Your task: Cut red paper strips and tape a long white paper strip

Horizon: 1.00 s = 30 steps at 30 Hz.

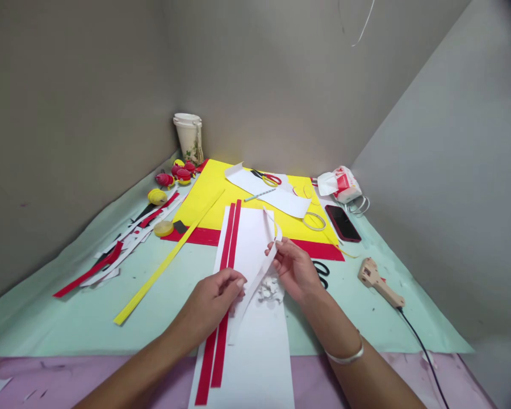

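Note:
A narrow white paper strip [262,270] slants between my hands, its upper end curling over near the right fingers. My right hand [297,268] pinches it close to that curl. Lower down, the closed fingers of my left hand [218,292] grip the strip; the exact contact is partly hidden. Beneath both hands lies a long white paper sheet [259,363]. Two red strips [220,352] run lengthwise along its left side, passing under my left hand. Crumpled white scraps [271,289] rest on the sheet beside my right hand.
Yellow sheets [204,187], scissors [272,180], a pencil [259,195] and a tape roll [314,221] lie behind. A glue gun [381,284] and phone [343,223] are right. Left are paper offcuts [123,250], a yellow strip [166,261] and a white bucket [188,136].

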### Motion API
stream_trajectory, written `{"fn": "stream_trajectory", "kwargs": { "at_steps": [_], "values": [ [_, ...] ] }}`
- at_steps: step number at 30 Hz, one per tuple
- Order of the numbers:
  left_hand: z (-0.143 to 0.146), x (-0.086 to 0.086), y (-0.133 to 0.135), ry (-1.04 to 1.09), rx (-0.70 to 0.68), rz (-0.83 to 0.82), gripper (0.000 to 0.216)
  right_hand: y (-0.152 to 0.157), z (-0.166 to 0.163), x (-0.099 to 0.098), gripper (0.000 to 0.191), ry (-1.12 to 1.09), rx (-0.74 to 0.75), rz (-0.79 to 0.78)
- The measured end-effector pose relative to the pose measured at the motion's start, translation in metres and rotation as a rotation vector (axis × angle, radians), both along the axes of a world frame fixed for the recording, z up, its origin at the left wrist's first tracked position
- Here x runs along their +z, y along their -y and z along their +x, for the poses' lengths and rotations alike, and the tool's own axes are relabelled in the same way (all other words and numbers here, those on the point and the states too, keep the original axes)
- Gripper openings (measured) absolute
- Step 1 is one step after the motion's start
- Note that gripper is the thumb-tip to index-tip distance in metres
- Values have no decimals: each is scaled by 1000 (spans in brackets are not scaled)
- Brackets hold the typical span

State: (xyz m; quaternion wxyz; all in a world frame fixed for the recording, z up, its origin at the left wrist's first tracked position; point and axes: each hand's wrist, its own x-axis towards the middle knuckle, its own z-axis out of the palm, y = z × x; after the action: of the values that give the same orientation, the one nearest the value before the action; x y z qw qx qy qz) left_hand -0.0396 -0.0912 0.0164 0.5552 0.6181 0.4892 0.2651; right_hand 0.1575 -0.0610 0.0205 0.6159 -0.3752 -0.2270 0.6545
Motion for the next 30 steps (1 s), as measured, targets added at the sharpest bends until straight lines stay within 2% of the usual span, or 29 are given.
{"fn": "stream_trajectory", "kwargs": {
  "at_steps": [5, 11, 15, 20, 26, 30],
  "values": [
    [3, 3, 4, -104, -69, 21, 34, 0, -2, -1, 9, -65, 24, -5],
    [7, 5, 8, -200, -122, 37, 28, -4, -2, -12, 7, -66, 13, -65],
    [6, 6, 5, -132, -120, -29, 29, -6, 0, -16, 5, -71, 8, -96],
    [6, 15, 5, -47, -157, -123, 34, -7, 0, -14, 10, -86, 8, -99],
    [3, 17, 6, 159, -227, -271, 44, -6, 1, -9, 14, -101, 34, -65],
    [3, 14, 5, 330, -119, -385, 46, -4, 2, -6, 18, -131, 69, -21]
  ]
}}
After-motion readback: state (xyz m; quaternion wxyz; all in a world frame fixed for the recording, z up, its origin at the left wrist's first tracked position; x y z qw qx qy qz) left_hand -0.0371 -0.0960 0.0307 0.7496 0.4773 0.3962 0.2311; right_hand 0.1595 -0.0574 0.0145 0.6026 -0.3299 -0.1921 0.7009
